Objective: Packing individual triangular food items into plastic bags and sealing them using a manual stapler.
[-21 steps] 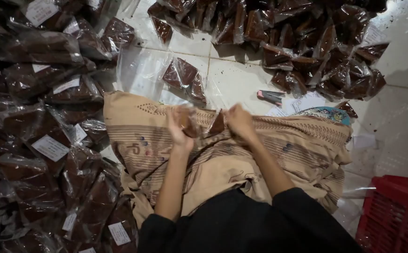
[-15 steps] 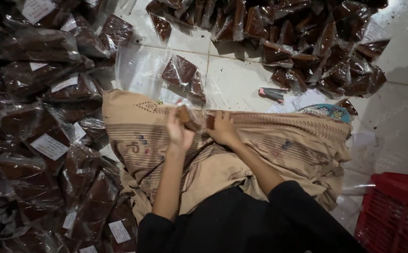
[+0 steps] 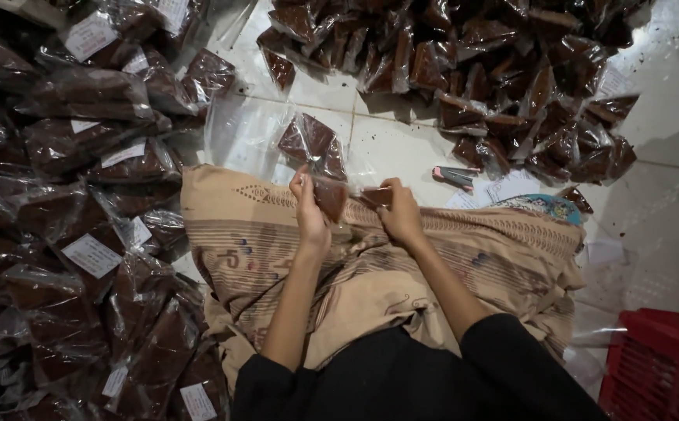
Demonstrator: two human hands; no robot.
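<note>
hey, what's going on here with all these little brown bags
A person sits on a tiled floor with a tan patterned cloth over the lap. The left hand holds a small clear packet of dark brown stuff, and the right hand pinches another one beside it. Heaps of similar packets and bigger labelled bags lie all around. A red crate stands at the right.
</note>
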